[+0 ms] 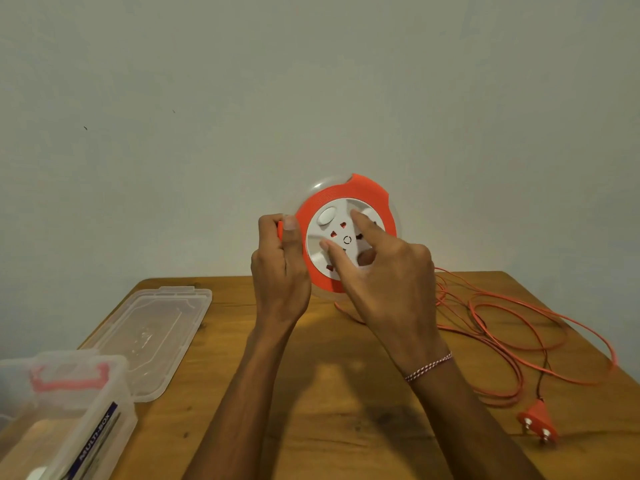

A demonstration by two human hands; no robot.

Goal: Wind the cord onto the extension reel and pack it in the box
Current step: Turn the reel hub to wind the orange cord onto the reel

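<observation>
I hold a round orange and white extension reel upright above the far edge of the wooden table. My left hand grips its left rim. My right hand rests on the white socket face, with fingers pressed into its centre. The orange cord trails from under the reel and lies in loose loops on the right of the table. It ends in an orange plug at the right front. A clear plastic box with a pink latch stands open at the front left.
The box's clear lid lies flat on the table behind the box, left of my left arm. A plain pale wall rises directly behind the table's far edge.
</observation>
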